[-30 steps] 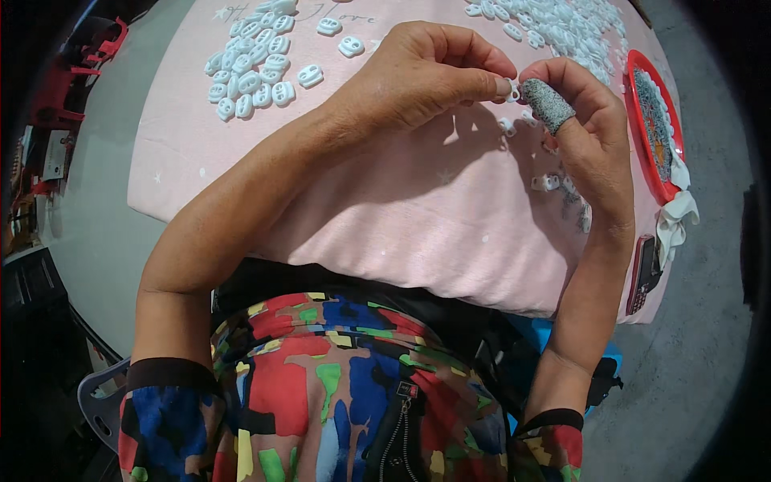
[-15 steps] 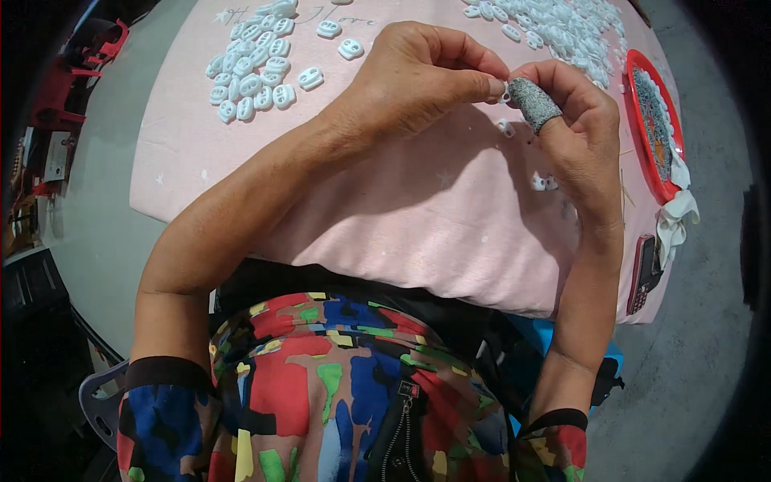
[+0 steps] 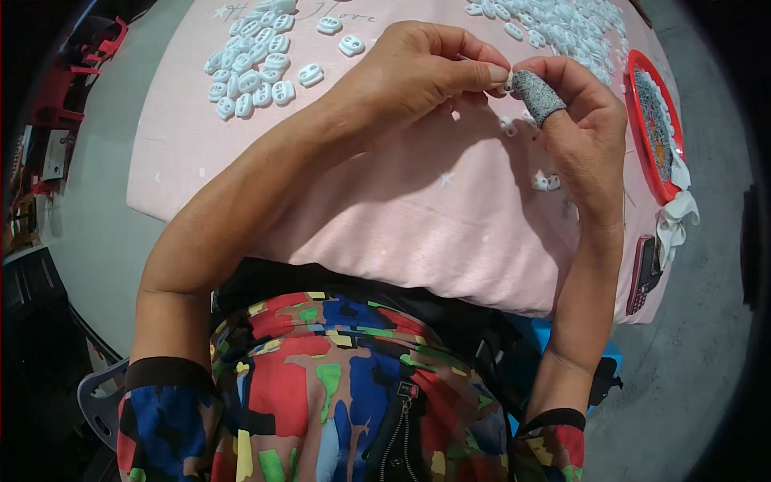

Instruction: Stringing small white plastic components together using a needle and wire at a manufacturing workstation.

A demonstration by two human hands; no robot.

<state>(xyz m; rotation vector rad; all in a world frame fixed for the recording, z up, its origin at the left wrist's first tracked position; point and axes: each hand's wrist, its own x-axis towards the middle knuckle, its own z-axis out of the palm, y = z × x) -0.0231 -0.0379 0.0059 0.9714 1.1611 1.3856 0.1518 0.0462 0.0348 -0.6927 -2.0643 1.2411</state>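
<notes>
The left hand [image 3: 426,76] pinches a small white piece [image 3: 509,85] between thumb and forefinger, and the right hand [image 3: 590,120] grasps it from the opposite side, its thumb wrapped in a speckled grey cover [image 3: 540,98]. The piece sits right where the fingertips meet, above the pink-covered surface [image 3: 401,209] (most of it is hidden by the fingers, so its exact shape cannot be told).

Taking those fingertips as the centre of the dial, a small loose white piece [image 3: 507,127] lies near them at six o'clock, with a little pair of white pieces [image 3: 546,182] farther out between five and six. Toward nine o'clock is a cluster of white oval pieces [image 3: 249,80] with paired openings; a few others lie just apart from it, nearer the left wrist. At half past one spreads a broad heap of white pieces [image 3: 570,36]. A red tray [image 3: 665,194] stands just past three, holding grey speckled material and white pieces. At four hangs a white cloth [image 3: 677,217], and at five lies a red-edged phone [image 3: 642,277].
</notes>
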